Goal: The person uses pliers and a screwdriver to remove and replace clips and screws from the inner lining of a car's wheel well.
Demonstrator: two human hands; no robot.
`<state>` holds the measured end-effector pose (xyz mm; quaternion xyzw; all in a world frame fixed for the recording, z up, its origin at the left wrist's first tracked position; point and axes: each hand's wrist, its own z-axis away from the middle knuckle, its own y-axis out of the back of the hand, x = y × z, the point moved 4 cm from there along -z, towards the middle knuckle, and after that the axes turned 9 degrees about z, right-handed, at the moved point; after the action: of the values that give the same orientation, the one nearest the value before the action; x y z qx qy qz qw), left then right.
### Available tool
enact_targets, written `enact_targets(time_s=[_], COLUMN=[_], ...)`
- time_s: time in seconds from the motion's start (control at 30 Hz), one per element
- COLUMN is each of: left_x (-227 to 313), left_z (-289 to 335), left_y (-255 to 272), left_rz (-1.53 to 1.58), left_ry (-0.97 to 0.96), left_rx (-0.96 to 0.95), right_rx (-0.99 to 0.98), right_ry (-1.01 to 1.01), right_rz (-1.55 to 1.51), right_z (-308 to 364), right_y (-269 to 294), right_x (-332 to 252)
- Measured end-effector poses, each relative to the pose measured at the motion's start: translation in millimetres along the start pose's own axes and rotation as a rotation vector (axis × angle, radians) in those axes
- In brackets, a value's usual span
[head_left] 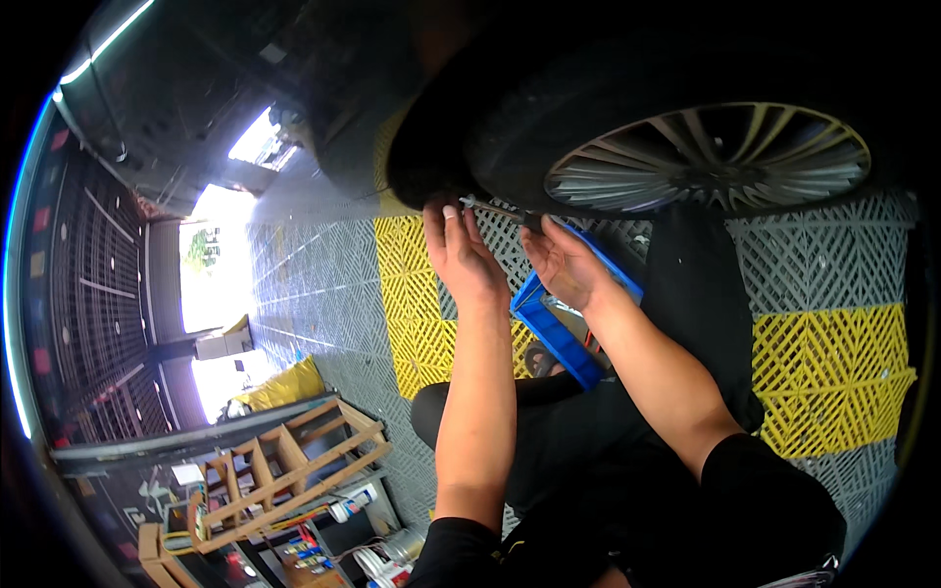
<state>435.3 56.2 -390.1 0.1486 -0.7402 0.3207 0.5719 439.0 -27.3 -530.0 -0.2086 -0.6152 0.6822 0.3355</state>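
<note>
Head view: right hand [569, 267] grips slim tool [504, 211] by wheel [716, 162]; left hand [465, 257] half-curls at its tip, hold unclear. Right forearm [667, 377] overlaps blue tray [559, 343].

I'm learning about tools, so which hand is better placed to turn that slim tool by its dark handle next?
Probably the right hand: its fingers are at the dark handle of the slim tool. The left hand is by the metal tip, near the tyre.

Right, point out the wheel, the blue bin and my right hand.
Wheel [719, 145]: head view, on its hub, where the spokes meet.
Blue bin [556, 339]: head view, on its near side wall.
Right hand [570, 267]: head view, on the middle of the hand.
</note>
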Motion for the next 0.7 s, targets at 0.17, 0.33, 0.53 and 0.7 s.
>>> enact_targets(time_s=[0.17, 0.33, 0.53, 0.7], left_x=[5.5, 18.5, 41.2, 49.9], left_z=[-0.9, -1.9, -13.0, -5.9], left_y=[1.9, -2.8, -20.0, -38.0], left_rz=[-0.354, -0.637, -1.126, -0.945], left_ry=[-0.074, -0.059, -0.293, -0.276], left_rx=[-0.137, -0.211, -0.336, -0.328], right_rx=[-0.022, -0.076, 0.051, 0.054], right_ry=[-0.003, -0.014, -0.048, -0.019], right_rz=[-0.007, -0.047, -0.050, -0.005], right_z=[-0.4, 3.3, 2.8, -1.4], right_y=[14.0, 25.0, 37.8, 46.2], right_x=[6.1, 7.1, 11.7, 12.5])
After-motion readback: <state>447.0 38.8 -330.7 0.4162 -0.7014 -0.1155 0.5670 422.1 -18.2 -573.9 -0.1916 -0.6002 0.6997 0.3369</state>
